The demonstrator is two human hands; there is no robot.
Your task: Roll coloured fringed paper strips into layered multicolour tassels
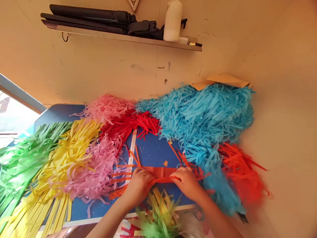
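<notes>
A sheet of orange-red tissue paper (162, 172), cut into fringe at both ends, lies across the blue table in front of me. My left hand (140, 182) grips its near edge on the left, fingers closed on the paper. On the right, my right hand (186, 180) pinches the same edge, which looks folded or rolled between the two hands. Orange strips spread out beyond both hands. Just below the paper, a yellow and green tissue tassel (162, 211) is close to my body.
Green (22, 165), yellow (71, 145), pink (101, 168) and red fringe (123, 124) cover the table's left and back. A large blue fringe pile (210, 115) stands at back right, with orange-red fringe (244, 172) beside it. A wall shelf (133, 40) holds a white bottle (172, 21).
</notes>
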